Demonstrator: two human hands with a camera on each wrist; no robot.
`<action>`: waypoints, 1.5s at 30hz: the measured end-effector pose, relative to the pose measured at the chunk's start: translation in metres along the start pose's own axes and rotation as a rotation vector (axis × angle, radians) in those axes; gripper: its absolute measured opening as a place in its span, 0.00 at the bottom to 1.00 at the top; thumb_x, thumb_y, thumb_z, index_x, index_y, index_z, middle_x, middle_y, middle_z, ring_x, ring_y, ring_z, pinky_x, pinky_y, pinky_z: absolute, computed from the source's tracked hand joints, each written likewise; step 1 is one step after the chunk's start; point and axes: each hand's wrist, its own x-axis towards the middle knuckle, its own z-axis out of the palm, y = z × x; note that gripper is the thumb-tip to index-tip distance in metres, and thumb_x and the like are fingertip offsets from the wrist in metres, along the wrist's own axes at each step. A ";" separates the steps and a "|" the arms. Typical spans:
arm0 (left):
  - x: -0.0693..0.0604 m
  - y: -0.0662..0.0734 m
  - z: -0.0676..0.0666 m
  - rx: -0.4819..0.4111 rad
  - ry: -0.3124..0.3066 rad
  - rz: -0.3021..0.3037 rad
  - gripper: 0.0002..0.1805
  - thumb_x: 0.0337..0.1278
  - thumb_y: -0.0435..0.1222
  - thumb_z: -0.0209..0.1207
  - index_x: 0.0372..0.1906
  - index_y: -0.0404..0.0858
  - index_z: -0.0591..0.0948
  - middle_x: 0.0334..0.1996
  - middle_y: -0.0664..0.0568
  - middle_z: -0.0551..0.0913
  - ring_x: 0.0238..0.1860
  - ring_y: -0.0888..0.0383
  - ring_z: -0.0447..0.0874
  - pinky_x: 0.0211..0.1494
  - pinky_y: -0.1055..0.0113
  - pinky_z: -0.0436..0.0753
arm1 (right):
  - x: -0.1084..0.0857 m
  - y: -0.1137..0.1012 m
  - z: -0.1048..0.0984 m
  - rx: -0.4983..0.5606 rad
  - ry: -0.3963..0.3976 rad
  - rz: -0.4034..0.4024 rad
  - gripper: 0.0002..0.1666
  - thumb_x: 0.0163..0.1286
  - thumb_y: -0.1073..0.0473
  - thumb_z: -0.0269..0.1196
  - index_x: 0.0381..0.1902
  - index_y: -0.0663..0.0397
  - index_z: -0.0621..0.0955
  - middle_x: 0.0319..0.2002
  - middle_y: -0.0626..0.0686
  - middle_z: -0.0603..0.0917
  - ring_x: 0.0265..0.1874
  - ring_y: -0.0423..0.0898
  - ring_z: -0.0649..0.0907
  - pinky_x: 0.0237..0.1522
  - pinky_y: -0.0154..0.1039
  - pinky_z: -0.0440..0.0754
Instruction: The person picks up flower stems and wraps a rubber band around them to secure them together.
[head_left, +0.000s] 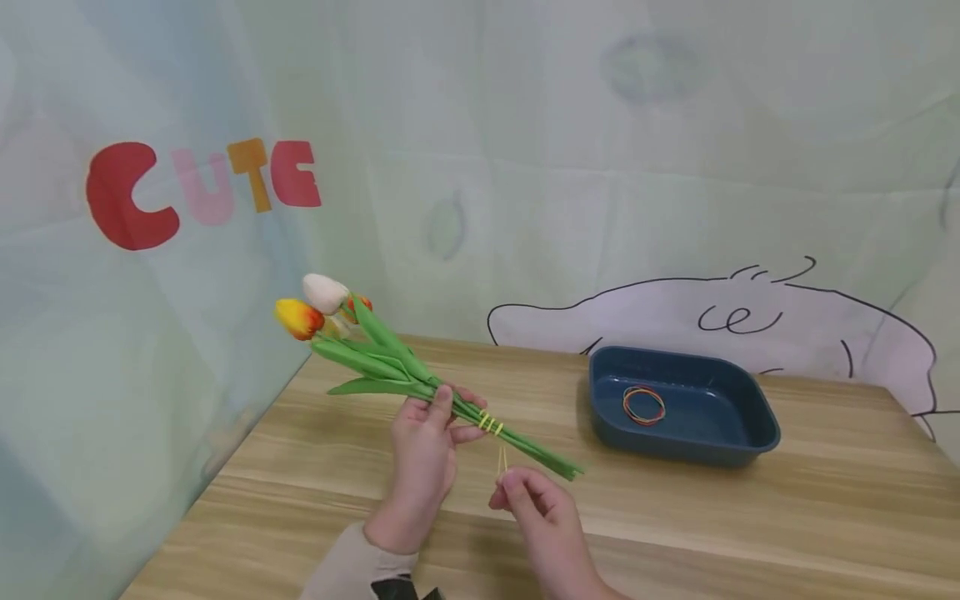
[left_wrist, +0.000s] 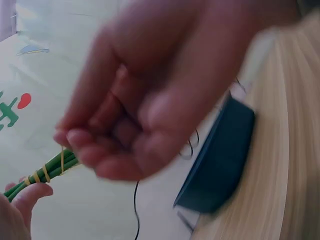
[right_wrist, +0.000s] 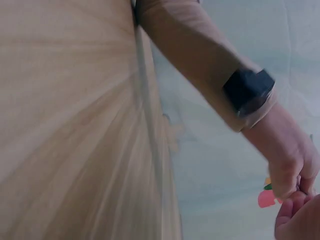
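Observation:
A bunch of artificial tulips (head_left: 390, 358) slants across the head view, with white and yellow-orange blooms at upper left and green stem ends at lower right. My left hand (head_left: 423, 450) grips it around the stems, thumb on top. A yellow rubber band (head_left: 491, 423) circles the stems in several turns just past that hand. Below the stems, my right hand (head_left: 549, 521) pinches a loop of this band and keeps it stretched downward. In the left wrist view the right hand (left_wrist: 145, 100) fills the foreground and hides part of the stems (left_wrist: 67, 160).
A dark blue basin (head_left: 682, 446) stands on the wooden table (head_left: 315, 492) to the right, with several coloured rubber bands (head_left: 643, 406) inside. A printed cloth (head_left: 480, 167) hangs behind and at the left. A black device (right_wrist: 247, 92) sits on the left wrist.

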 end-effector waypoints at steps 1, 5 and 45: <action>0.000 -0.002 -0.001 0.068 -0.005 0.054 0.10 0.72 0.29 0.44 0.32 0.32 0.72 0.25 0.52 0.82 0.30 0.59 0.86 0.29 0.65 0.89 | -0.001 -0.001 0.000 -0.005 -0.007 0.026 0.21 0.76 0.51 0.52 0.45 0.68 0.78 0.33 0.49 0.81 0.41 0.43 0.80 0.54 0.38 0.78; 0.000 -0.006 -0.007 0.277 -0.061 0.257 0.09 0.69 0.28 0.49 0.35 0.23 0.71 0.26 0.47 0.83 0.29 0.62 0.86 0.28 0.63 0.88 | -0.001 -0.011 -0.007 -0.137 -0.043 0.020 0.18 0.74 0.53 0.55 0.44 0.64 0.80 0.32 0.51 0.81 0.37 0.42 0.80 0.44 0.34 0.80; 0.013 0.016 -0.010 0.138 -0.179 -0.316 0.10 0.74 0.30 0.41 0.34 0.30 0.70 0.20 0.53 0.77 0.21 0.62 0.79 0.28 0.70 0.86 | -0.022 -0.031 -0.056 -0.837 -0.243 -1.122 0.11 0.73 0.52 0.55 0.31 0.49 0.76 0.35 0.43 0.78 0.35 0.36 0.77 0.37 0.22 0.79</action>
